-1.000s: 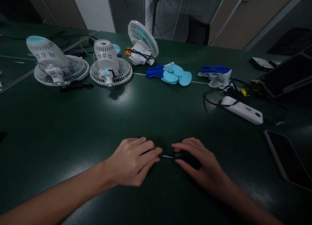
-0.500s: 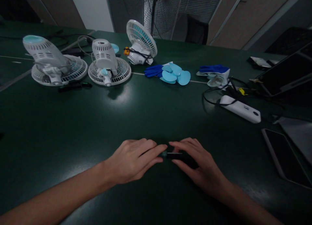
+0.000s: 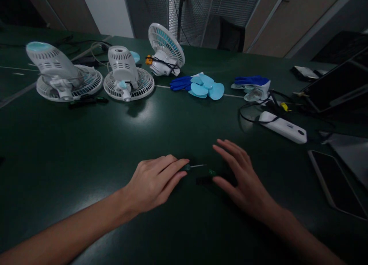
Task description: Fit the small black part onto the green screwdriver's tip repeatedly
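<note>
My left hand (image 3: 156,182) is closed around a small screwdriver (image 3: 187,167), most of its handle hidden inside the fingers. The thin metal shaft points right, above the dark table. Beside its tip lies a dark piece with a green end (image 3: 212,172); its exact kind is hard to make out in the dim light. My right hand (image 3: 240,175) is open over that piece, fingers raised and spread, the thumb close to the green end. Whether the thumb touches it I cannot tell.
Two partly dismantled white fans (image 3: 123,71) lie face down at the back left, dark tools (image 3: 87,101) before them. Another fan (image 3: 166,50) stands behind. A light-blue fan blade (image 3: 207,87), gloves (image 3: 253,81), a white power strip (image 3: 283,127) and a phone (image 3: 335,182) lie farther right.
A second ago my right fingers held a dark, green-marked tool with its shaft pointing left. Now my left hand holds a screwdriver pointing right, and my right hand has spread open and lifted.
</note>
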Tool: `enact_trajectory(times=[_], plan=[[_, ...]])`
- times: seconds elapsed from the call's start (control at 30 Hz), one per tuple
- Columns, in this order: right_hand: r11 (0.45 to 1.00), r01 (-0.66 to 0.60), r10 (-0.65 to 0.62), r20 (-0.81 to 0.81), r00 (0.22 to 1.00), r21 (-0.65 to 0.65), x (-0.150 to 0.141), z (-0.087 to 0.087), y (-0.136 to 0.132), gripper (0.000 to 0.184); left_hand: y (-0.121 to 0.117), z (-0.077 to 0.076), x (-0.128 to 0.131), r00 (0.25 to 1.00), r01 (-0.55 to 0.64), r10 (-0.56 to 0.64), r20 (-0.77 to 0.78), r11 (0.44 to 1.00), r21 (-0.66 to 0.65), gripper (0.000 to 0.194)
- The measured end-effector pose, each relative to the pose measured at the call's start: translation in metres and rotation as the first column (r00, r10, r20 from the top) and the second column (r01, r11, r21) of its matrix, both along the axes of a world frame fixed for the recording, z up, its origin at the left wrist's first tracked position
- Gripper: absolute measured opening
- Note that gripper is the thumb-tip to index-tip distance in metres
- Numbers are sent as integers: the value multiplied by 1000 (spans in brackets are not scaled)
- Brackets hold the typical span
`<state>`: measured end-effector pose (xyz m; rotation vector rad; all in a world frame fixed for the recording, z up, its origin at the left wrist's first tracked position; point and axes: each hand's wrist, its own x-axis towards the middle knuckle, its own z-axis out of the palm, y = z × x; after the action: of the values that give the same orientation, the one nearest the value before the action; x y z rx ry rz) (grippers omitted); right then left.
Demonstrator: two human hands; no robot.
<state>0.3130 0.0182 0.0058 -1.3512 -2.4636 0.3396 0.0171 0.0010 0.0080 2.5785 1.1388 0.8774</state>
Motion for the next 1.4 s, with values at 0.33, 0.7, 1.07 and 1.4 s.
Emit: enact_trajectory(times=[0.33,0.7,1.07,1.4], plan=[[944,305,-329,398,856,125,103,-43,61,67,5,-7,1,966,-213,182,-184,963,-166,30],[940,316,-338,440,832,127,101,-43,60,68,5,-5,3,956,-198,159,-246,970,-139,31],[940,302,-340,421,841,157,99,-43,59,68,5,-4,4,950,-202,158,-269,969,-142,32],[941,309,-338,338,878,138,100,-40,58,65,5,-4,4,949,-200,155,-275,969,-142,33]])
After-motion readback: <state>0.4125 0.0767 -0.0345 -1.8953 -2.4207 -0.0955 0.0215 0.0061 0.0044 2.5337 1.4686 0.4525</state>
